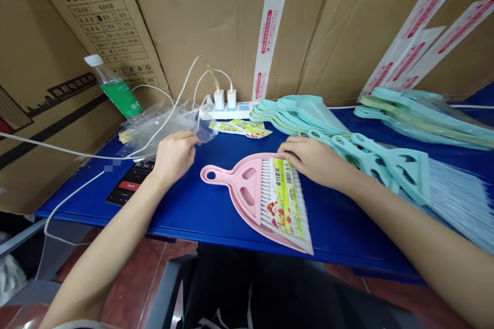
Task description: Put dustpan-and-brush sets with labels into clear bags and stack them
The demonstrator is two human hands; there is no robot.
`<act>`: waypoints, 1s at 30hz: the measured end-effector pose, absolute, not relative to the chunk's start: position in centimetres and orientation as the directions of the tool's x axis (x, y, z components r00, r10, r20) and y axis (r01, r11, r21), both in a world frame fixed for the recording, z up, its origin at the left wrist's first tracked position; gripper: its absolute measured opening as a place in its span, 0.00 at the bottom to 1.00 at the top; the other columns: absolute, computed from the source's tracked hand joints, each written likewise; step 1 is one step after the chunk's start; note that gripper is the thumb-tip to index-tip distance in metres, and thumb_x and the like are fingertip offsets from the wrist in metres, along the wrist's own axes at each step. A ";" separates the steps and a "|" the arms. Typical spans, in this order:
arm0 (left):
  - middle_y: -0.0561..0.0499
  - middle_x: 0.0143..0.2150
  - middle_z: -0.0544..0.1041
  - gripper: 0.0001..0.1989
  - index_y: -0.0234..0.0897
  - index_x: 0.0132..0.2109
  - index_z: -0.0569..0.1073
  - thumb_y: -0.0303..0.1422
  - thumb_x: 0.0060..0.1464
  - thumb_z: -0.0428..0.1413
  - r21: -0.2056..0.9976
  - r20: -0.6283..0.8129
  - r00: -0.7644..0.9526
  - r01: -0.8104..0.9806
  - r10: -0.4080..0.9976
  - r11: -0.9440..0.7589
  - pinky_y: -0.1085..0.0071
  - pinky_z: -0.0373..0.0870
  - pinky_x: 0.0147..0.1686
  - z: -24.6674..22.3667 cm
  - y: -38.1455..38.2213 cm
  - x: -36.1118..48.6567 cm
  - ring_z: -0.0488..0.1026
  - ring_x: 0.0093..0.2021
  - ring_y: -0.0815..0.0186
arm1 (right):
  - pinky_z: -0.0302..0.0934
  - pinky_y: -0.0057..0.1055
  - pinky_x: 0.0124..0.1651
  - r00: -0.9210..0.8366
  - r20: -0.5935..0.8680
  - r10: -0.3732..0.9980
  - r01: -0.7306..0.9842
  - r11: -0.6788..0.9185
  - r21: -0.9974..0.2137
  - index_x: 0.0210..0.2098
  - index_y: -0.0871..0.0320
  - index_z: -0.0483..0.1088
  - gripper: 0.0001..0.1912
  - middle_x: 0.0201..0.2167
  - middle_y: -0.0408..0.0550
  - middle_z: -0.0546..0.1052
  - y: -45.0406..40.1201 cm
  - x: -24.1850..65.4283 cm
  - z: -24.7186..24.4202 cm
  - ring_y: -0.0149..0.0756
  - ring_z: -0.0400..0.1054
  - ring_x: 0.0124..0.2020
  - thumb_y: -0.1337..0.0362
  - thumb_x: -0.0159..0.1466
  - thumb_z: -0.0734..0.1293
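A pink dustpan lies on the blue table, its ring handle pointing left. On it rests a small brush with white bristles, and a printed label card covers part of the bristles. My right hand is at the dustpan's far right rim, its curled fingers closed on the edge beside the card. To the left, my left hand is closed with fingers bent, over the edge of a crumpled clear plastic bag. Its fingertips are partly hidden, so I cannot make out what they hold.
Mint-green dustpans and brushes are piled at the right, more wrapped ones behind. Several label cards lie before a white power strip. A phone, bottle and loose cables stand left; cardboard boxes wall the back.
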State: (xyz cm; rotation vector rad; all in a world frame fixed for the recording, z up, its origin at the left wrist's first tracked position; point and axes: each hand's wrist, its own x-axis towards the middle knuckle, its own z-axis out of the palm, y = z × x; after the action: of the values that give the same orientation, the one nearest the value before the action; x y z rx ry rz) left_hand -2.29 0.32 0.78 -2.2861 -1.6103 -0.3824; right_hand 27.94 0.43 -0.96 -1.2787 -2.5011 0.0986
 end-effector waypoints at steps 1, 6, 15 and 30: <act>0.47 0.38 0.80 0.14 0.40 0.34 0.75 0.21 0.52 0.47 -0.094 0.385 0.351 0.935 0.853 -0.342 0.63 0.72 0.38 0.8 0.3 -2.2 0.77 0.42 0.55 | 0.65 0.40 0.40 -0.529 0.261 0.807 0.777 0.585 -0.233 0.30 0.55 0.73 0.18 0.32 0.52 0.78 0.4 28.0 -1.0 0.44 0.72 0.36 0.65 0.66 0.53; 0.50 0.30 0.75 0.11 0.41 0.30 0.66 0.19 0.46 0.48 -0.038 0.315 0.445 0.889 0.838 -0.457 0.67 0.67 0.31 0.6 0.1 -1.7 0.73 0.37 0.57 | 0.62 0.36 0.34 -0.446 0.237 0.863 0.784 0.504 -0.362 0.25 0.53 0.66 0.14 0.24 0.46 0.75 0.4 28.5 -0.7 0.39 0.69 0.27 0.66 0.64 0.54; 0.54 0.26 0.70 0.10 0.40 0.30 0.63 0.20 0.42 0.47 0.125 0.229 0.572 0.785 0.788 -0.606 0.70 0.64 0.30 0.9 -0.2 -2.3 0.69 0.28 0.64 | 0.61 0.31 0.26 -0.348 0.094 0.933 0.730 0.333 -0.597 0.26 0.53 0.64 0.12 0.20 0.42 0.72 0.9 29.1 -0.7 0.36 0.67 0.22 0.61 0.65 0.57; 0.47 0.44 0.76 0.16 0.39 0.50 0.73 0.42 0.61 0.55 0.312 0.113 0.760 0.585 0.640 -0.749 0.64 0.68 0.48 0.9 -1.4 -1.2 0.71 0.45 0.59 | 0.70 0.45 0.54 -0.295 -0.075 0.953 0.206 -0.014 -0.978 0.57 0.53 0.65 0.22 0.44 0.53 0.81 0.1 29.1 -0.8 0.45 0.74 0.51 0.61 0.63 0.64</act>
State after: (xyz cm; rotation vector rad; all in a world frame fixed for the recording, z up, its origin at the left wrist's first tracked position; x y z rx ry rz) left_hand -1.17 -1.36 0.91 -3.1875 -1.1307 -0.3665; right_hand 29.08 0.07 -0.77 -1.2344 -1.5697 1.3660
